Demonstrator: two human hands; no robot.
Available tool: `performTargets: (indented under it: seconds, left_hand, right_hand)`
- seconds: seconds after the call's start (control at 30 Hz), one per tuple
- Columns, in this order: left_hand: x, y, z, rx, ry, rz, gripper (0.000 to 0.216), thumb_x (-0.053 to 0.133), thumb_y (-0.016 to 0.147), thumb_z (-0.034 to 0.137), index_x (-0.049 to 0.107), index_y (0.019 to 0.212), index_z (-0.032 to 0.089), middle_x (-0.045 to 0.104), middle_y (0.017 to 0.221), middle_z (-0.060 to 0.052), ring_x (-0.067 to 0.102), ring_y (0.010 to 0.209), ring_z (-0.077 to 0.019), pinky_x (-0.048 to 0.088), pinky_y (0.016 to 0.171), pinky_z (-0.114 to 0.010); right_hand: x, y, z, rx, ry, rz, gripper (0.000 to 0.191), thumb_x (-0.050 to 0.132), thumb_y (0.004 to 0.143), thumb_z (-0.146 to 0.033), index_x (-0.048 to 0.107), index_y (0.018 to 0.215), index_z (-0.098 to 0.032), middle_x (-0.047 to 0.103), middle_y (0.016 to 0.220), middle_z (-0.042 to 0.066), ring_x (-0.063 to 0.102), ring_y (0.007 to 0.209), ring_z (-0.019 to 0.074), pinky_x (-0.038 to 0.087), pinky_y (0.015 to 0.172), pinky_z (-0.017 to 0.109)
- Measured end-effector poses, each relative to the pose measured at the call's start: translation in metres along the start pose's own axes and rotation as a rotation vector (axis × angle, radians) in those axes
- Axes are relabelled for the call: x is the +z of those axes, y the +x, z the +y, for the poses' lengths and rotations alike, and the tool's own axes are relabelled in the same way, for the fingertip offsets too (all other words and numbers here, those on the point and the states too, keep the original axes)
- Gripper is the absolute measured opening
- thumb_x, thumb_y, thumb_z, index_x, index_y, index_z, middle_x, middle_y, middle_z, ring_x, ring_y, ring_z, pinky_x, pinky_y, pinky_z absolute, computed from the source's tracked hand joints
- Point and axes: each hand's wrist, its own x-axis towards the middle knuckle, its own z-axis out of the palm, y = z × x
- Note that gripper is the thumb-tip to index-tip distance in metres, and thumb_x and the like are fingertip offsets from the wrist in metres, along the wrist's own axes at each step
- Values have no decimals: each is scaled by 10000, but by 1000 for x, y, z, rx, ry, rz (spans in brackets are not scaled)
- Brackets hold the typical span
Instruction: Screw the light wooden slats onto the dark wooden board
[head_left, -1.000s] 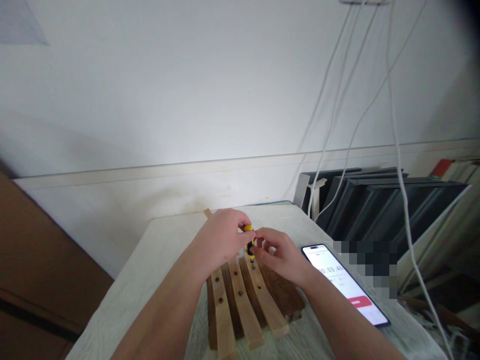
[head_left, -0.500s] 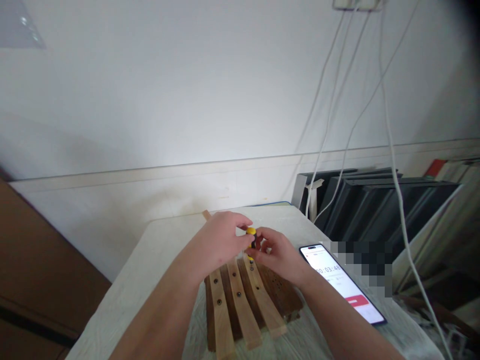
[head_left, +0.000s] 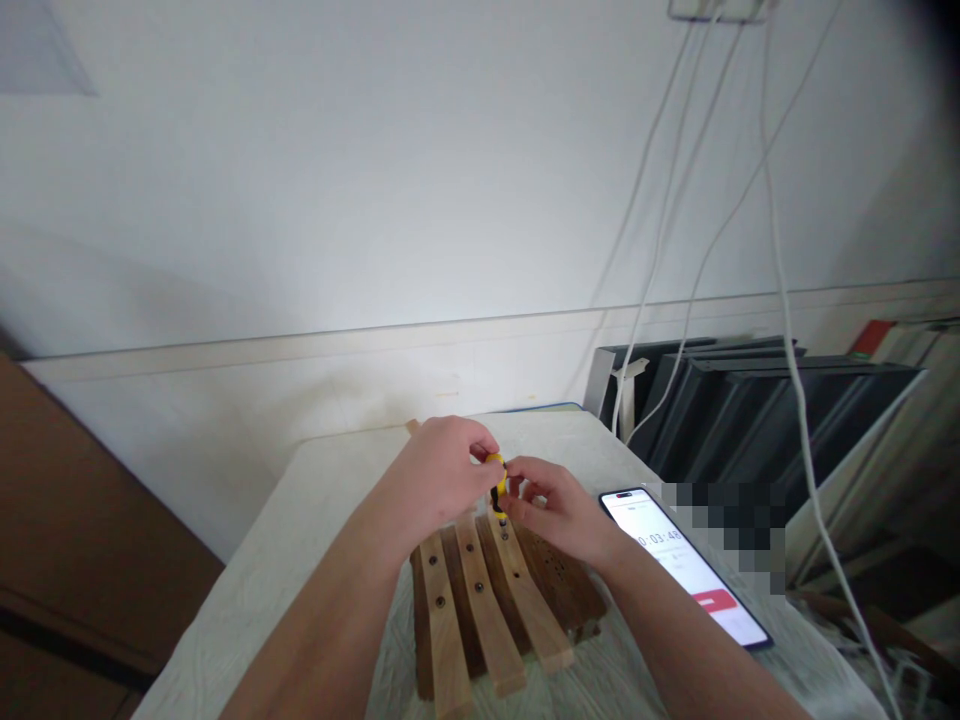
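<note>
A short yellow-and-black screwdriver (head_left: 498, 488) stands nearly upright over the far part of the rightmost pale wooden strip (head_left: 531, 598). My left hand (head_left: 457, 465) pinches its top end. Lower on the handle, the fingers of my right hand (head_left: 551, 500) close around its right side. Screw heads show in the left strip (head_left: 448, 650) and the middle strip (head_left: 491, 630). One screw head sits in the right strip just below the screwdriver, with a dark hole nearer me. All three strips lie across a brown wooden board (head_left: 562, 580). The screwdriver's tip is too small to make out.
A phone (head_left: 682, 570) showing a timer lies right of the board on the cloth-covered table (head_left: 285, 540). Dark folders (head_left: 750, 410) stand beyond the table's right edge. White cables (head_left: 780, 270) hang from the wall socket. A brown wooden panel (head_left: 90, 540) is at left.
The yellow-and-black handle has turned, showing a different side between my fingers. My left fingers have shifted slightly left. The strips and board stay in place.
</note>
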Motion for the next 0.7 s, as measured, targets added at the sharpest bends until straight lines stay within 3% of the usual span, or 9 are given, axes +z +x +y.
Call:
performTargets:
  seconds: [0.13,0.27,0.47,0.63,0.7]
  left_hand:
    - [0,0,1,-20,20,33,258,564,732,333,711,879,180,715,892,-62,631,755,-183,435,639,-271]
    - [-2,-1,4,-67,104,21,311,560,750,440,703,772,165,703,768,-74,605,667,-182,406,584,-278]
    - [0,-1,-1,10,72,-9,206,536,742,295,709,787,193,706,787,-43,592,656,-150,380,563,-247]
    - [1,0,-2,-26,124,-10,269,548,752,401,713,749,189,690,715,-51,571,616,-155,362,555,-261]
    - [0,-1,-1,-6,133,-30,254,538,761,369,715,751,187,687,713,-48,562,614,-150,355,556,-257]
  right_hand:
    - [1,1,0,15,-25,-10,101,602,790,-245,609,857,-170,563,716,-3,503,621,115,395,559,243]
    - [1,2,0,62,-7,30,195,683,732,-284,594,866,-175,548,731,-12,497,618,110,398,552,235]
    - [0,1,0,6,-10,-13,96,594,799,-239,622,867,-178,575,721,-1,509,640,118,395,576,243]
    - [0,2,-2,73,-7,27,180,677,743,-298,615,853,-170,570,718,-5,499,613,110,393,556,236]
    - [0,2,-3,59,-1,-1,175,647,770,-298,626,892,-173,577,726,-3,504,617,110,393,552,233]
